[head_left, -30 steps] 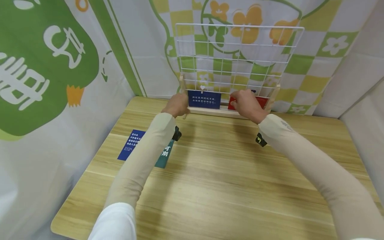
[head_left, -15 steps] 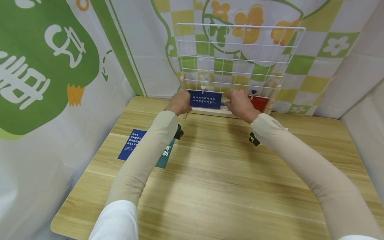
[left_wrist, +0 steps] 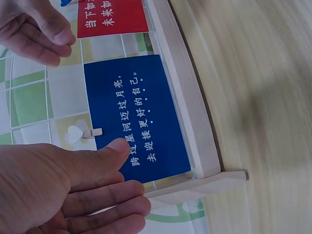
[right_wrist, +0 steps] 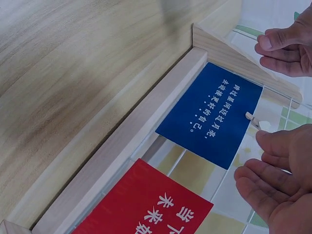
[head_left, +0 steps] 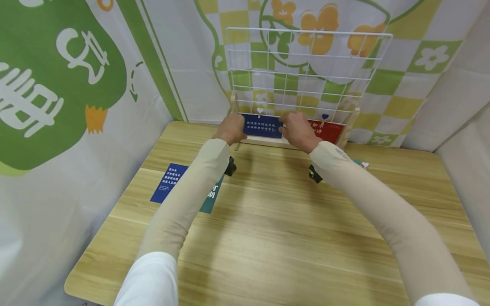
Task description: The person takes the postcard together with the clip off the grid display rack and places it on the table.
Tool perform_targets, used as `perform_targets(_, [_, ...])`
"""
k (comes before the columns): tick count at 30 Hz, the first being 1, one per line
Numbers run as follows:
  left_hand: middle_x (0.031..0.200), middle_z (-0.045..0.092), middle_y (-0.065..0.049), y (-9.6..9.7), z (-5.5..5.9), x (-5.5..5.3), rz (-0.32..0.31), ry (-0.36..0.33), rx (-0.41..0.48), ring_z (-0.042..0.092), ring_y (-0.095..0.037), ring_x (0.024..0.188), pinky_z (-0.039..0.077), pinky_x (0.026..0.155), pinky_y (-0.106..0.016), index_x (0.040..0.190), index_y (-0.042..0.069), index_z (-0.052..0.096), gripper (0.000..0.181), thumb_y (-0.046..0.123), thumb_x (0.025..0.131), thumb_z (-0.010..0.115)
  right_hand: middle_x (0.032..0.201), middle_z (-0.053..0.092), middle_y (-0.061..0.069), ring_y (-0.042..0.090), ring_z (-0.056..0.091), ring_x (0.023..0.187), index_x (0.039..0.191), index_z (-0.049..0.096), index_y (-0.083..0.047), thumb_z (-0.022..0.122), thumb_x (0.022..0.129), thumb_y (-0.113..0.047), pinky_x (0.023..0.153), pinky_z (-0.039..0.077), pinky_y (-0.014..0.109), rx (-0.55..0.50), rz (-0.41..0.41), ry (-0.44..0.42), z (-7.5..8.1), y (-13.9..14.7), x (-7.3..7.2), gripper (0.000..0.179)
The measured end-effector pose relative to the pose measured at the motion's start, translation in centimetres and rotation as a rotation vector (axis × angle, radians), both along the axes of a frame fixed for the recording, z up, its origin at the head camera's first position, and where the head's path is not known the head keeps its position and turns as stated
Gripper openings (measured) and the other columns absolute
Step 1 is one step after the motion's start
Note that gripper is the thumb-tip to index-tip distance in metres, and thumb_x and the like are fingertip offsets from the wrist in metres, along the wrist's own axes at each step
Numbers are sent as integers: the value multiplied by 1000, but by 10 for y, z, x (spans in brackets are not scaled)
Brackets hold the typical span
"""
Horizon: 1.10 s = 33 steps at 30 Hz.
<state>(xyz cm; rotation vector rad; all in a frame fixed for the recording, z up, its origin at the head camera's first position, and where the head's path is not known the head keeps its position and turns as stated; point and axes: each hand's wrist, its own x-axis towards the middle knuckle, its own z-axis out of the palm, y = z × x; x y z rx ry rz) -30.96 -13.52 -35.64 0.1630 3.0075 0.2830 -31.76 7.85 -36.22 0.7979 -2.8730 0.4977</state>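
Observation:
A blue card with white writing hangs from the bottom of a white wire grid, held by a white heart clothespin. My left hand is at the card's left end, fingers loosely extended; its thumb overlaps the card in the left wrist view. Across from it, my right hand is near the card's right end, thumb and fingers apart with nothing between them. Right of that, a red card hangs under a blue heart clothespin, partly hidden by the right hand in the head view.
The grid stands in a wooden base at the back of the table. Another blue card and a green card lie at left, partly under the left sleeve. Small heart clothespins show behind the right sleeve.
My right hand has moved left from the red card to the blue card's right end, uncovering the red card's writing and blue heart. The left hand has shifted very slightly right.

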Motion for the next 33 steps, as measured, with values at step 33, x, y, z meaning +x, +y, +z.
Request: perform_targets(33, [121,64,-23,4,-9,-14,92,18,21,62,-35,114,50,101,-42,119,-8,61,44,18,86,76,107,72,18,33,68,98,117,66,0,54,97,-5,83,56,42,-35,-2,53,0,-60,-12,24])
